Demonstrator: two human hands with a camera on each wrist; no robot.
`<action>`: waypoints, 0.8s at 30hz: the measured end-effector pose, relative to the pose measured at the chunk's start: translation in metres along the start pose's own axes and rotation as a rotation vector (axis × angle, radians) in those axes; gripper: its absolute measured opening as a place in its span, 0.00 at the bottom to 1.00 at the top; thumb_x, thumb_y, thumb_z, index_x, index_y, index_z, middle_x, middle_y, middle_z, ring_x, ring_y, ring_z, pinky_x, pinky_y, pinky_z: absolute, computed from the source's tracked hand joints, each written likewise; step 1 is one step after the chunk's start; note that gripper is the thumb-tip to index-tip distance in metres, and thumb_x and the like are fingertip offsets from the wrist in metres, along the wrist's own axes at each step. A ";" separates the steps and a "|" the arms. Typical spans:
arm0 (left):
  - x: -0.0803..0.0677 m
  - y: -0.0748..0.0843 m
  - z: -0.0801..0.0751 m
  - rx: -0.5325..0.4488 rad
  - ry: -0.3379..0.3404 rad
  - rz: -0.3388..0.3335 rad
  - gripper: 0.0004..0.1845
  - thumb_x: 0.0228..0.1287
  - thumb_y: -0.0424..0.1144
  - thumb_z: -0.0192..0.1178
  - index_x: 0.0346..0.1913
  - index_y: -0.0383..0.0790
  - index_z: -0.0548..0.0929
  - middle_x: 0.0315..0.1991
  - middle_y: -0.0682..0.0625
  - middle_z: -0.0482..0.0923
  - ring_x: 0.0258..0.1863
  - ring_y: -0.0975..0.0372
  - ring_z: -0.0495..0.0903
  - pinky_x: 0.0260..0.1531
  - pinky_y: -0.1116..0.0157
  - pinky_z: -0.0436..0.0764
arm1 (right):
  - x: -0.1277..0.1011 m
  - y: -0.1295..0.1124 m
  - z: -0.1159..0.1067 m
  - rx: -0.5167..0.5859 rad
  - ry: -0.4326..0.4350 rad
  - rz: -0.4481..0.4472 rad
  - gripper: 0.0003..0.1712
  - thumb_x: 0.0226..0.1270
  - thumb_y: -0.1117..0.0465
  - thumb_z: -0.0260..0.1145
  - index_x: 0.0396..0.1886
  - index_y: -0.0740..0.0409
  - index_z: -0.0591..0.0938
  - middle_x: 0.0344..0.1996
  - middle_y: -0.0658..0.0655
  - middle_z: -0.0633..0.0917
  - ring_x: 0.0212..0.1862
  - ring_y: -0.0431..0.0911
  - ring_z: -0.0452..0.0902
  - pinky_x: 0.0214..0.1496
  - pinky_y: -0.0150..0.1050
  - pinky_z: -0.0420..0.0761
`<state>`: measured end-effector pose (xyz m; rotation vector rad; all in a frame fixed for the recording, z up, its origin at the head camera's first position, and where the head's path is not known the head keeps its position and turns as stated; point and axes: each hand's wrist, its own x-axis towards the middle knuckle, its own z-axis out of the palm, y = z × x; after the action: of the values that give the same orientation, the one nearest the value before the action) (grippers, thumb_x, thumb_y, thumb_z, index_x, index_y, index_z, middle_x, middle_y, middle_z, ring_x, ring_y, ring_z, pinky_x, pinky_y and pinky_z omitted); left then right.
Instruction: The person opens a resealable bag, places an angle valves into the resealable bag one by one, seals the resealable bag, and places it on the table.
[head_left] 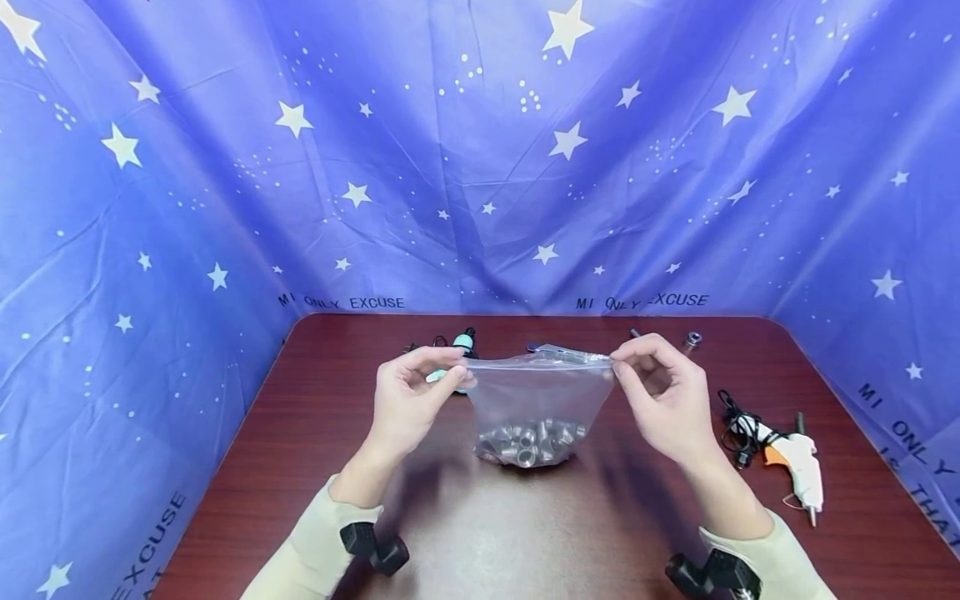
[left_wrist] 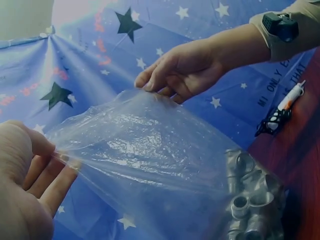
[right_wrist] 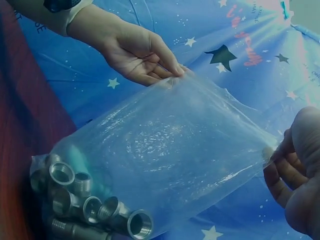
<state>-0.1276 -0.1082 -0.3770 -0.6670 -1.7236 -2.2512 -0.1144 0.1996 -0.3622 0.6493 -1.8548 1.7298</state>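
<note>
A clear zip-top plastic bag [head_left: 542,396] hangs stretched between both hands, its top edge drawn out nearly straight. My left hand [head_left: 411,396] pinches the left top corner between thumb and fingers. At the opposite corner my right hand [head_left: 663,396] pinches the bag the same way. Several threaded metal pipe fittings [head_left: 527,446] lie heaped in the bag's bottom; the right wrist view shows the open threaded ends of the fittings [right_wrist: 140,223]. Whether the bag's bottom touches the table cannot be told.
A white glue gun [head_left: 802,462] with an orange trigger and black cord lies right on the dark red table [head_left: 315,467]. A mint-green tool [head_left: 463,340] sits behind my left hand, partly hidden. Beyond my right hand lies a metal socket-like piece [head_left: 692,340]. Starry blue curtains [head_left: 480,167] surround the table.
</note>
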 end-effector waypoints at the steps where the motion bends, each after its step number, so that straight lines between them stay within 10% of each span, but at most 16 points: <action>1: 0.000 -0.001 0.000 -0.009 0.005 0.000 0.24 0.62 0.16 0.64 0.45 0.50 0.92 0.34 0.57 0.91 0.31 0.64 0.92 0.42 0.63 0.92 | -0.001 0.001 0.001 0.023 0.002 0.004 0.06 0.66 0.86 0.60 0.40 0.81 0.80 0.30 0.48 0.88 0.32 0.36 0.86 0.30 0.24 0.80; 7: 0.000 -0.007 -0.001 -0.020 0.023 -0.015 0.23 0.62 0.16 0.64 0.44 0.50 0.92 0.33 0.57 0.90 0.32 0.65 0.92 0.43 0.64 0.92 | -0.003 0.004 0.001 0.040 0.019 0.052 0.09 0.66 0.85 0.62 0.46 0.84 0.76 0.33 0.45 0.89 0.34 0.34 0.88 0.35 0.23 0.84; 14: 0.000 -0.012 0.002 -0.013 0.045 -0.025 0.10 0.62 0.15 0.64 0.46 0.15 0.82 0.34 0.57 0.90 0.31 0.66 0.91 0.41 0.66 0.91 | -0.006 0.006 -0.007 0.020 -0.004 0.072 0.17 0.58 0.88 0.67 0.47 0.82 0.78 0.37 0.46 0.90 0.38 0.34 0.88 0.41 0.24 0.86; 24: 0.001 -0.017 0.005 0.048 -0.002 0.060 0.14 0.59 0.14 0.64 0.49 0.14 0.80 0.37 0.57 0.88 0.37 0.69 0.88 0.43 0.67 0.91 | -0.008 0.009 -0.006 -0.057 -0.077 0.062 0.12 0.61 0.86 0.66 0.43 0.77 0.79 0.37 0.46 0.88 0.39 0.32 0.84 0.38 0.22 0.83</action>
<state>-0.1347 -0.0983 -0.3901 -0.7009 -1.7293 -2.1629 -0.1143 0.2058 -0.3739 0.6506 -1.9895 1.7057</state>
